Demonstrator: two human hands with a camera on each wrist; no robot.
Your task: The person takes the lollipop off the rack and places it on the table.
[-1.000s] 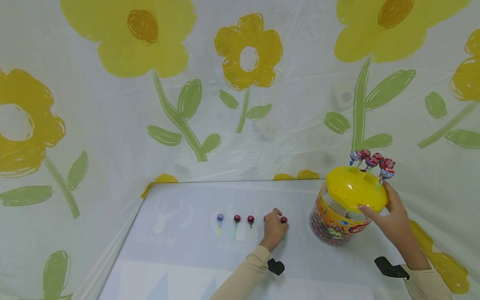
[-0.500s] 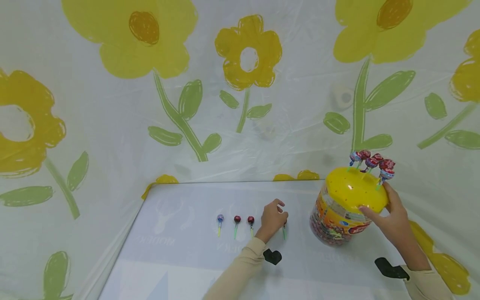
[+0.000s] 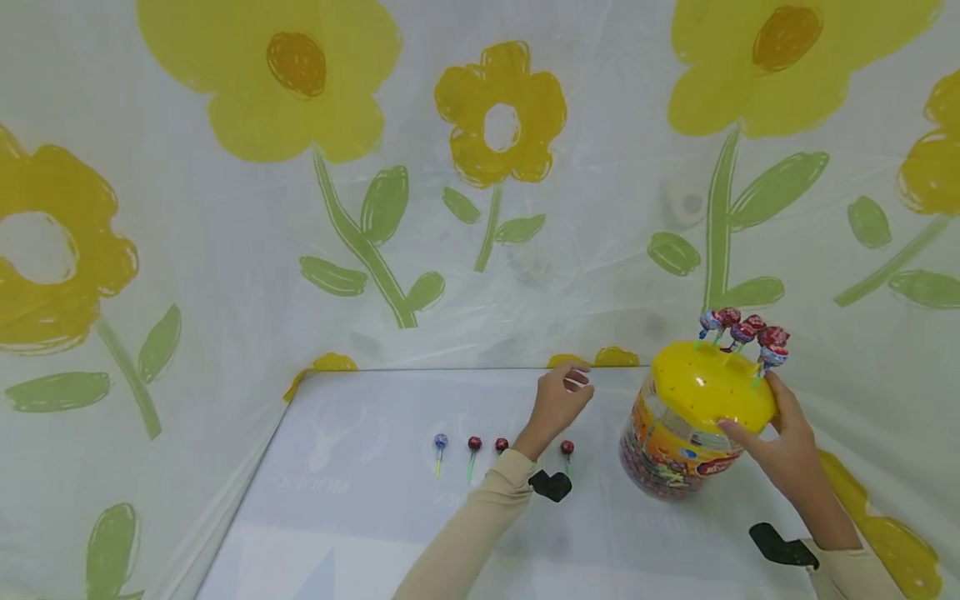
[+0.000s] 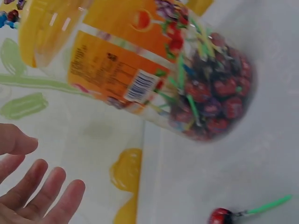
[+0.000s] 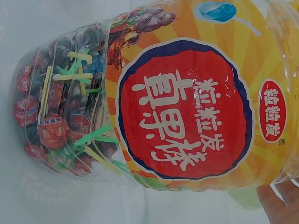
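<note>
A large clear plastic jar (image 3: 675, 450) with an orange label and a yellow lid (image 3: 701, 379) stands at the right of the table, filled with wrapped lollipops. Several lollipops (image 3: 742, 331) stand upright in the lid. My right hand (image 3: 787, 446) grips the lid's right side, thumb on the near edge. My left hand (image 3: 562, 400) is raised left of the jar, apart from it, fingers loosely bent; in the left wrist view nothing shows between the fingers. Below lie a blue lollipop (image 3: 440, 442) and red lollipops (image 3: 475, 444) in a row, partly hidden by my left forearm.
The white table (image 3: 337, 492) ends at a hanging sheet (image 3: 585, 275) printed with yellow flowers. One red lollipop (image 3: 567, 448) lies between the left wrist and the jar. Black pieces (image 3: 780, 546) sit at both cuffs.
My left hand has risen from the row of lollipops and moved away toward the back, uncovering the rightmost red one. My right hand stays on the lid.
</note>
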